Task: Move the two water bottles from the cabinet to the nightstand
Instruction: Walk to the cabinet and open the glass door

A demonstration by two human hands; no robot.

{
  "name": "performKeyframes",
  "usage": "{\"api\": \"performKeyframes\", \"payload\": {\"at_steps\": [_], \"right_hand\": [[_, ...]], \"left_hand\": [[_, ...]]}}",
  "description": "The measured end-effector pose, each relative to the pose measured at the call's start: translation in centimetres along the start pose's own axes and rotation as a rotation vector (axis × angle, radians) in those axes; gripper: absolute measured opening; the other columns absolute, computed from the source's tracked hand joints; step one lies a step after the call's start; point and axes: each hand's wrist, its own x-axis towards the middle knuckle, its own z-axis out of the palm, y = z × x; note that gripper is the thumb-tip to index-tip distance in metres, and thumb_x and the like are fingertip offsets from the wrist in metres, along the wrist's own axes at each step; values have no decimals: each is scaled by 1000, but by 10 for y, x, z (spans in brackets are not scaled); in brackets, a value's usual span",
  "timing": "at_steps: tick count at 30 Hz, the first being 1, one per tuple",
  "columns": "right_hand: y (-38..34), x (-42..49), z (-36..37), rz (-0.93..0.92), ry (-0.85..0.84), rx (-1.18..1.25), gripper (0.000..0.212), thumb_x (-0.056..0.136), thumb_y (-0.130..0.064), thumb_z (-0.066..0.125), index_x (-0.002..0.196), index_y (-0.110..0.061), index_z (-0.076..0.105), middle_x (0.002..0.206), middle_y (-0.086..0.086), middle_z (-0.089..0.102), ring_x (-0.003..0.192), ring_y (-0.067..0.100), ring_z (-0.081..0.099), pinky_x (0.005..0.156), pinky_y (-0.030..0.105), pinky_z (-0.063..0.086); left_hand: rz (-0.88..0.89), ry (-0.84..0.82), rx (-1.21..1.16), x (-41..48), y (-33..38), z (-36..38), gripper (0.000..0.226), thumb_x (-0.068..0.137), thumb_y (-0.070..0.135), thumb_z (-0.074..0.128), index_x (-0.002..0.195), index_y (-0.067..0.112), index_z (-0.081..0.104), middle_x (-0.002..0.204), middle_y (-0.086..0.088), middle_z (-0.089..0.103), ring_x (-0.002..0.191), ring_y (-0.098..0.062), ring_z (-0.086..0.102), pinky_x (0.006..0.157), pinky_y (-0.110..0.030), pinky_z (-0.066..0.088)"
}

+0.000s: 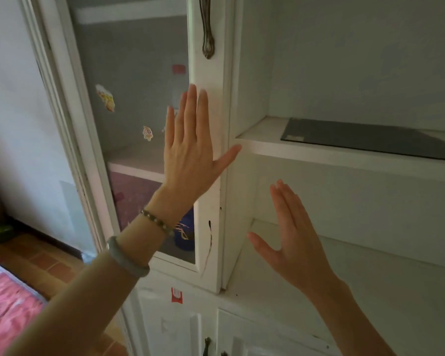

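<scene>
Left hand (188,160) raised flat, fingers spread and pointing up, palm toward the white frame of the glass cabinet door (206,176); grip fully open, nothing held. Whether the palm touches the door or hovers just off it, cannot tell. Beaded bracelet (156,222) and pale bangle (125,256) on the left wrist. Right hand (290,242) also flat and open, fingers together and angled up, thumb out to the left, in front of the open shelf compartment (357,273) to the right of the door; grip empty. Behind the glass, on the upper shelf, a faint pale shape with a pink-red top (179,69), possibly one water bottle, too blurred to be sure; a second bottle not made out. Blue object (185,232) behind the glass lower down. Cartoon stickers (105,97) on the pane. Dark metal door handle (208,27) above the left hand. Grey flat mat (370,140) on the shelf at right
</scene>
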Motion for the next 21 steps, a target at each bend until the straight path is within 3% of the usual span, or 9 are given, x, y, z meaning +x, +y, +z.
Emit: {"api": "performKeyframes", "payload": {"at_steps": [4, 11, 16, 21], "right_hand": [[-11, 17, -19, -65, 79, 23, 77, 84, -54, 42, 143, -15, 11, 151, 5, 14, 139, 15, 8, 110, 44, 20], [-24, 53, -46, -97, 196, -11, 78, 84, -56, 42, 142, -13, 15, 151, 10, 20, 138, 19, 12, 110, 39, 15], [-32, 93, -75, -139, 323, -51, 79, 85, -54, 45, 143, -9, 15, 151, 13, 18, 139, 20, 10, 112, 42, 17], [-38, 136, -95, -184, 382, -91, 80, 85, -55, 43, 143, -9, 11, 152, 13, 15, 139, 20, 8, 112, 39, 10]], "left_hand": [[47, 107, 49, 50, 0, -20, 90, 88, 65, 37, 142, -5, 18, 149, -25, 21, 139, -36, 17, 114, -49, 11], [59, 83, 112, 74, -5, -30, 88, 89, 65, 30, 143, -3, 12, 152, -21, 16, 141, -32, 12, 115, -47, 7], [53, 116, 148, 99, -12, -40, 85, 90, 61, 33, 143, -2, 11, 151, -21, 17, 141, -32, 11, 115, -49, 9], [64, 147, 161, 124, -12, -41, 79, 92, 56, 35, 143, -2, 16, 150, -21, 22, 140, -31, 16, 114, -49, 11]]}}
